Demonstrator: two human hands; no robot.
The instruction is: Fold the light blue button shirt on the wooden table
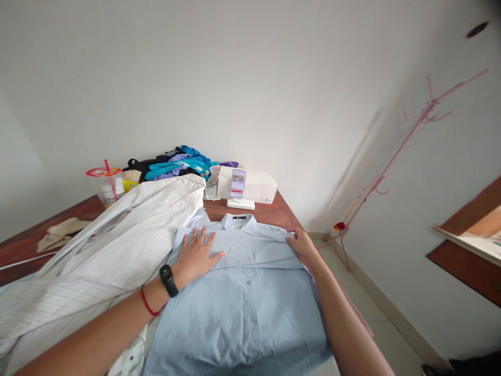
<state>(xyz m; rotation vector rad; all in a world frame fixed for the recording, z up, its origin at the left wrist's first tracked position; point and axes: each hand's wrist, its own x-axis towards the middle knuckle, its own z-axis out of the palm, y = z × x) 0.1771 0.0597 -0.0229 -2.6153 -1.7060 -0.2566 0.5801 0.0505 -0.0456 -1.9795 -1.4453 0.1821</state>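
A light blue button shirt lies front-up on the wooden table, its collar toward the wall. My left hand rests flat on the shirt's left shoulder with fingers spread. The wrist above it carries a black band and a red string. My right hand lies on the shirt's right shoulder edge, fingers curled over the fabric there. A white striped shirt is heaped just left of the blue one, partly overlapping its sleeve.
A pile of blue, purple and black clothes sits at the back by the wall. A plastic cup with a red straw, a white box and a phone on a stand stand nearby. A pink coat rack stands to the right.
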